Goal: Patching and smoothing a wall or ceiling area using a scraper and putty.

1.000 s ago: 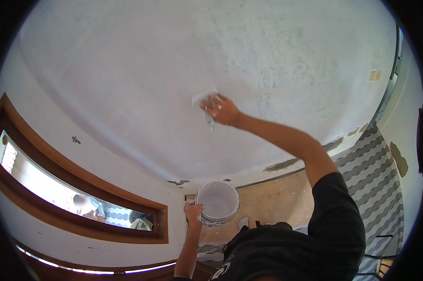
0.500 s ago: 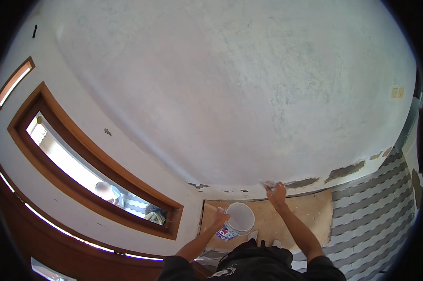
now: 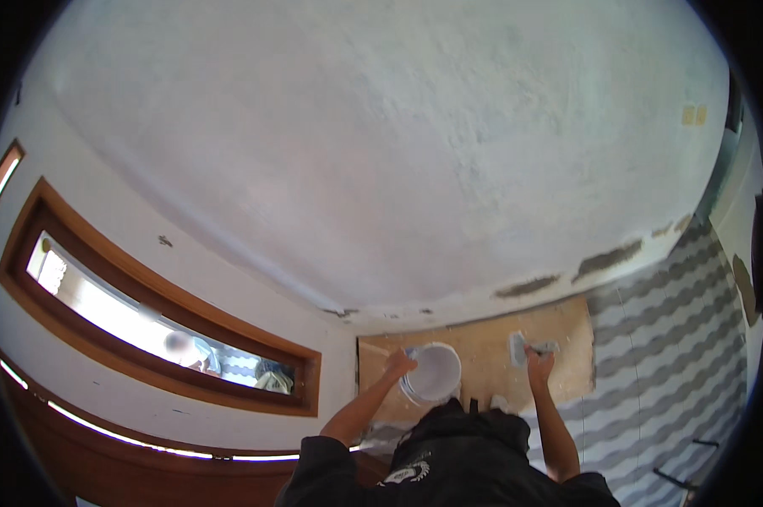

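Note:
My left hand [image 3: 398,363] grips the left rim of a white bucket [image 3: 435,372], pale inside, held over a tan board [image 3: 559,321] on the floor. My right hand [image 3: 540,363], fingers wrapped round a flat grey scraper tool [image 3: 517,346], is out to the right of the bucket, below the big pale wall [image 3: 398,169]. The wall is mottled white, with broken plaster patches [image 3: 605,258] along its bottom.
A wood-framed window [image 3: 162,296] is in the left wall, with a person [image 3: 202,355] visible through it. A wooden door [image 3: 103,456] is at lower left. Grey-and-white tiled floor [image 3: 660,355], dark metal bars [image 3: 686,469] and two wall plates [image 3: 694,115] are on the right.
My right hand and tool have come down and rightward from the wall face to over the board. My left hand still holds the bucket. The view has shifted, showing more floor.

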Motion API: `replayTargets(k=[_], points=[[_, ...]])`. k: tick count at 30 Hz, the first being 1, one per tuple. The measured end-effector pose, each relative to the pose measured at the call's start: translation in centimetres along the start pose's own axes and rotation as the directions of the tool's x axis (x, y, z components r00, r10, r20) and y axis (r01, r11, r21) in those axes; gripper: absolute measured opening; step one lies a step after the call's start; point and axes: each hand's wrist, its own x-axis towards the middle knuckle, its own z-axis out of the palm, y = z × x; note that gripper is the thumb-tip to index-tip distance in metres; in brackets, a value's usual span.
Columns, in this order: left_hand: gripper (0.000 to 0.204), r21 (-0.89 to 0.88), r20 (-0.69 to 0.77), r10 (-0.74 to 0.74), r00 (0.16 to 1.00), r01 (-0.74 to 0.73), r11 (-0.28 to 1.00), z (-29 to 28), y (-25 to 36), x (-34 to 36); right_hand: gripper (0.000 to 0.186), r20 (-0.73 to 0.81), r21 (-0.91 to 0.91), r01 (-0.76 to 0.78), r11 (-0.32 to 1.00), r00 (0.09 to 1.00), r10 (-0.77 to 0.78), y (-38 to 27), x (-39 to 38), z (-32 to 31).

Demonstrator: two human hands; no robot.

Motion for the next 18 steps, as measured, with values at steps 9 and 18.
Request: replayTargets(k=[9, 18], points=[[0.056, 0.059, -0.412, 0.292, 0.863, -0.295, 0.954, -3.4, 3.5, 0.4, 0.025, 0.163, 0.307, -0.283, 0.909, 0.956, 0.242, -8.6, 0.3, -0.2], [0.022, -0.086, -0.630, 0.401, 0.665, -0.573, 0.815, -12.7, 9.6, -6.0, 0.028, 0.417, 0.421, -0.544, 0.726, 0.826, 0.378, -15.6, -5.0, 1.0]])
